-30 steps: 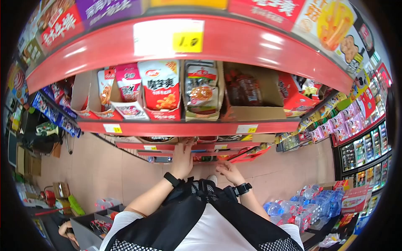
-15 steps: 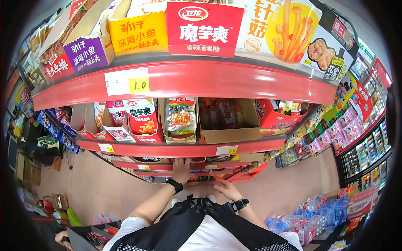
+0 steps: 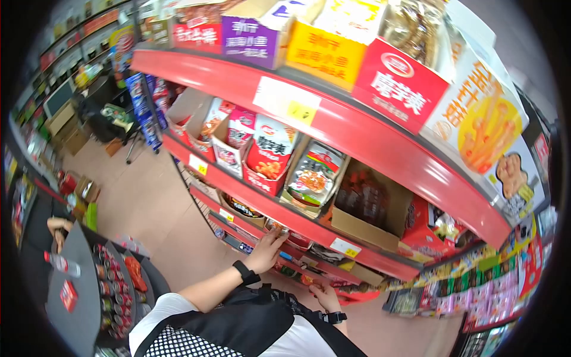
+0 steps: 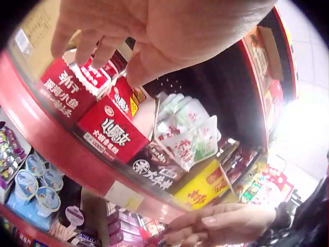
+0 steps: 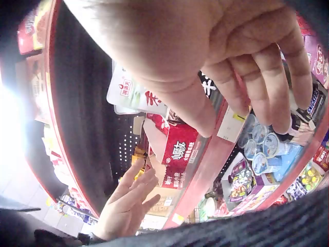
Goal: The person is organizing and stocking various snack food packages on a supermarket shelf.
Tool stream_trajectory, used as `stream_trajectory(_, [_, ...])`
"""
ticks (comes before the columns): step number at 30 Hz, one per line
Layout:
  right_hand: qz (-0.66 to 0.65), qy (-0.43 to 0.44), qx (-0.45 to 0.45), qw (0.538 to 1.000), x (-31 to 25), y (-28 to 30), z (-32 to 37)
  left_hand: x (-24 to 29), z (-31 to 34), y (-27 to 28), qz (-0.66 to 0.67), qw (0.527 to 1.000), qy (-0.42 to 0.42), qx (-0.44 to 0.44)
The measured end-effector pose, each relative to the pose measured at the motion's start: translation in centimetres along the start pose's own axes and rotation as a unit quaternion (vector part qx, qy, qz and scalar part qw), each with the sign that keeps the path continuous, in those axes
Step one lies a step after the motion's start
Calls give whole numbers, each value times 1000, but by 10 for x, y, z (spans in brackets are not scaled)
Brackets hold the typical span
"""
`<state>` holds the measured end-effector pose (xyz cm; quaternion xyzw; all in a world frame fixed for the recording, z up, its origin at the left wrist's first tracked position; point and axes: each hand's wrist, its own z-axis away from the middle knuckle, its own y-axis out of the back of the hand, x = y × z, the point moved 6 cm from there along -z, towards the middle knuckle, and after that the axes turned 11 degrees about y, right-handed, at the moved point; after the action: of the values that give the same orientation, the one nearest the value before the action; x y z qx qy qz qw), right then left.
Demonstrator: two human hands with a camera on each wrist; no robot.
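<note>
My left hand (image 3: 264, 253) reaches to a lower shelf, fingers extended. In the left wrist view its fingertips overlap a dark red snack box (image 4: 64, 98) and the packets in it. Beside that stands a brighter red box (image 4: 110, 131) with white lettering, then pale snack pouches (image 4: 187, 128) and a yellow box (image 4: 205, 188). Lower and to the right, my right hand (image 3: 324, 296) hangs in front of the shelves with loosely bent fingers and nothing in them. In the right wrist view its fingers overlap the red shelf edge (image 5: 205, 159).
Higher red shelves (image 3: 333, 113) with boxed snacks jut out above my hands. Blue-lidded cups (image 4: 38, 180) stand on the shelf below. On my left is a grey display stand (image 3: 83, 285) with cans. Tiled floor (image 3: 160, 208) shows between stand and shelves.
The head view has turned and tilted, so the shelves now slant down to the right and the grey stand shows more. My left hand stays at the lower shelf, my right hand beside it.
</note>
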<state>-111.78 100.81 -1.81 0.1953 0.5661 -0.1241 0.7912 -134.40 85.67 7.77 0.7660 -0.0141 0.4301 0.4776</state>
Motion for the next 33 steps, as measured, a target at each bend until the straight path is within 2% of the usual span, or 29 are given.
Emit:
stream_trajectory(2, [-11,20,-22,1000,2,0,-10,12,17,28,38,998,42,7])
stream_trajectory(5, [7,41,-65,997,15,-2,-25,-7,43,47,56,989,139,-12])
stream_trajectory(8, [71,59,-116,989,23,-10,-40,-3,62,83,58,982,165,69])
stream_trajectory(11, [74,46,-129,988,3,-24,-42,-11,73,110,53,976,184,101])
stream_trajectory(12, [189,70,-144,969,-8,-26,-44,-9,72,121,61,974,192,103])
stream_trajectory(13, [177,75,-146,970,-25,-33,-42,-8,70,131,72,971,200,105])
stream_trajectory(15, [156,82,-147,973,-60,-48,-37,-7,65,154,99,970,184,125])
stream_trajectory(18, [66,159,-116,978,-92,-75,-39,-14,56,190,111,971,134,166])
stream_trajectory(22, [35,113,-102,988,-152,-118,-41,-32,42,244,127,973,74,176])
stream_trajectory(25, [77,225,-85,968,-222,-161,-43,-49,26,291,124,976,31,176])
stream_trajectory(29, [164,365,-79,913,-330,-214,-44,-77,6,343,101,976,-39,191])
stream_trajectory(31, [218,475,-16,852,-375,-233,-43,-83,-8,362,119,971,-70,198])
stream_trajectory(33, [233,487,59,840,-408,-248,-44,-81,-19,381,116,965,-96,213])
